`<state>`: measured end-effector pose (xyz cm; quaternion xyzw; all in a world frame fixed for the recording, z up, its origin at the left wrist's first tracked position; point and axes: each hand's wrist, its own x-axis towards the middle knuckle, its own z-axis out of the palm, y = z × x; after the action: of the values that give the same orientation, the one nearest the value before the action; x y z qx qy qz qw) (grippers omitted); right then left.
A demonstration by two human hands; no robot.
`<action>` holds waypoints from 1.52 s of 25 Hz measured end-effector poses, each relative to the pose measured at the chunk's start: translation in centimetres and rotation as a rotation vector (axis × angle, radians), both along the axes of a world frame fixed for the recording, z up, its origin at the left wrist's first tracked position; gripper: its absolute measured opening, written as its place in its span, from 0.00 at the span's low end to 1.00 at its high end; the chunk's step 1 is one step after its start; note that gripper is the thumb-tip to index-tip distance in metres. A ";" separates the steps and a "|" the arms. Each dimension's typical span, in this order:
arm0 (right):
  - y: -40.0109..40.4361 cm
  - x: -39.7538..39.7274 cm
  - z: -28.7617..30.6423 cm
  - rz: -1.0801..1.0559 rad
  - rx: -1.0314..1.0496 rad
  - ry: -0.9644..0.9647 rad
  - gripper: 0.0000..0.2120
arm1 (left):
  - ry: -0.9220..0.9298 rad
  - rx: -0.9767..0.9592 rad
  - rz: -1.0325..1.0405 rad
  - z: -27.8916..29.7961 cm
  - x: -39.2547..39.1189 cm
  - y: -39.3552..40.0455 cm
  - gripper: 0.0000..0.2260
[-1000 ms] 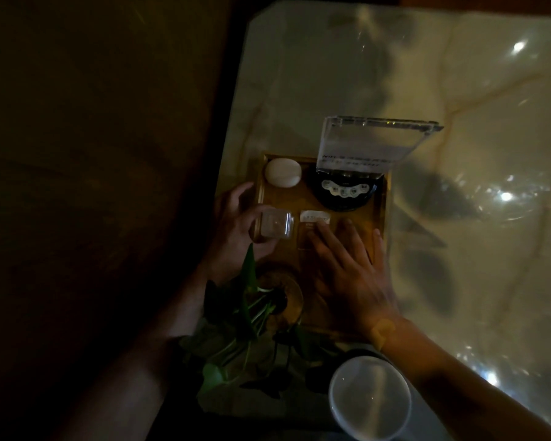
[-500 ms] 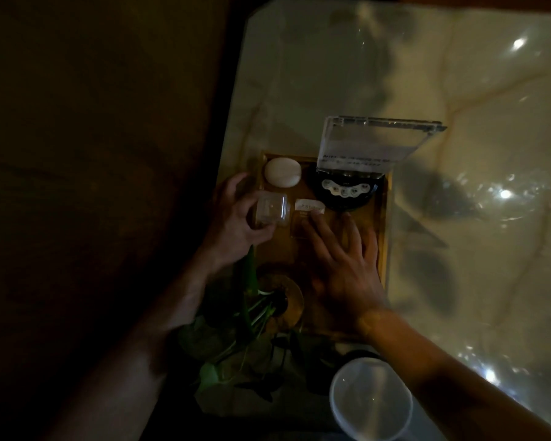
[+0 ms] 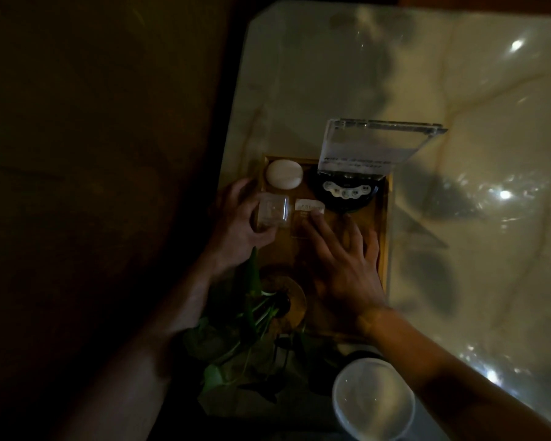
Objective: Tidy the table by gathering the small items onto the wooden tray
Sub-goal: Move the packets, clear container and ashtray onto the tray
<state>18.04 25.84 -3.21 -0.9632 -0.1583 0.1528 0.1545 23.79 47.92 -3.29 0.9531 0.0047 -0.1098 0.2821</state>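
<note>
A: Starting at the left edge of the wooden tray [image 3: 383, 218], what do you see?

B: The left hand [image 3: 239, 224], at the tray's left rim. Its fingers [image 3: 236, 194] curl round a small clear box [image 3: 272, 212], thumb below and the others above, so the box is pinched between them just over the tray's left side.

A: And further in?

B: Above that box, in the tray's far left corner, lies a white oval soap [image 3: 283, 174]. Right of the box, near the tray's middle, is a small amber bottle with a white label [image 3: 309, 205]. The right hand [image 3: 344, 265] lies flat over the tray's near right part, fingers spread, one fingertip touching the label.

A: The far right corner?

B: A round black device with white buttons [image 3: 345, 194], and a clear acrylic sign holder [image 3: 372, 144] standing tilted over the tray's far rim.

A: Below the tray?

B: A glass vase with green leaves [image 3: 252, 313] at the tray's near left end, and a clear round lid [image 3: 373, 397] nearer still. Everything rests on the glossy marble bench [image 3: 474, 90].
</note>
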 end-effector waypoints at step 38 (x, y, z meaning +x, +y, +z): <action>-43.1 -3.9 16.7 -0.185 -0.347 0.157 0.20 | 0.156 0.303 -0.368 16.4 -4.9 -35.1 0.24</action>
<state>14.15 -17.26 13.52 -0.9709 -0.0279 0.2376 0.0116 18.90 12.81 13.09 0.9579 -0.1309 -0.2305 0.1101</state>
